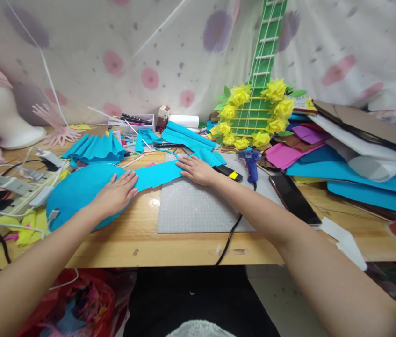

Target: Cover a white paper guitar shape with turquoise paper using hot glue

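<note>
A strip of blue crepe paper point(158, 176) stretches between my two hands. My left hand point(116, 191) lies flat with fingers extended over the strip's left end, on top of a rounded blue piece point(78, 189). My right hand point(196, 169) rests palm down on the strip's right end, its fingers stretched out. Under the right hand and forearm lies a grey gridded cutting mat point(190, 210). Just right of that hand is a black and yellow utility knife point(231, 173), partly hidden. A blue glue gun point(251, 164) stands beyond the right forearm.
Pleated blue paper point(96, 147) lies behind the left hand. A green guitar shape with yellow paper flowers point(241, 96) stands at the back. A phone point(294, 199) and stacked coloured sheets point(355, 168) are right. Power strips with cables point(15, 206) crowd the left.
</note>
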Motion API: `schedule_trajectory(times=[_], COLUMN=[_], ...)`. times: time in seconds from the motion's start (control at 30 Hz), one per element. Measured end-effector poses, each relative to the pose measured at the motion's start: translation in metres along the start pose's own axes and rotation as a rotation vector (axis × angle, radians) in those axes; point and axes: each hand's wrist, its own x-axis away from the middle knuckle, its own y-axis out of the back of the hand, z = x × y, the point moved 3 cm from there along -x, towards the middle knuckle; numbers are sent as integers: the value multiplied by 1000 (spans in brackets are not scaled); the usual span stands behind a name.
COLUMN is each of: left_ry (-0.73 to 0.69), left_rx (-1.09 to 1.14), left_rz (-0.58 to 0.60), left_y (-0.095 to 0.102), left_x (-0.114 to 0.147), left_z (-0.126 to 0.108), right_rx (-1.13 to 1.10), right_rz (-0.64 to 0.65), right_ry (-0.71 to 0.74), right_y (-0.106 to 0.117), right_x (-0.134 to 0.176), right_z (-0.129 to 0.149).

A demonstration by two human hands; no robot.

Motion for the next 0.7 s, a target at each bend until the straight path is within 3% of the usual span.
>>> schedule_trajectory(times=[0.4,0.7], left_ry=[81,101], left_rx=[-29,-13], left_rz=[-82,63], left_y=[-4,-1], left_x=[-1,-1], left_z=[-7,-6], right_rx=[4,32], right_rz=[-3,-28], right_ry=[5,23], right_y=[-1,-2], right_x=[1,1], right_z=[0,-1])
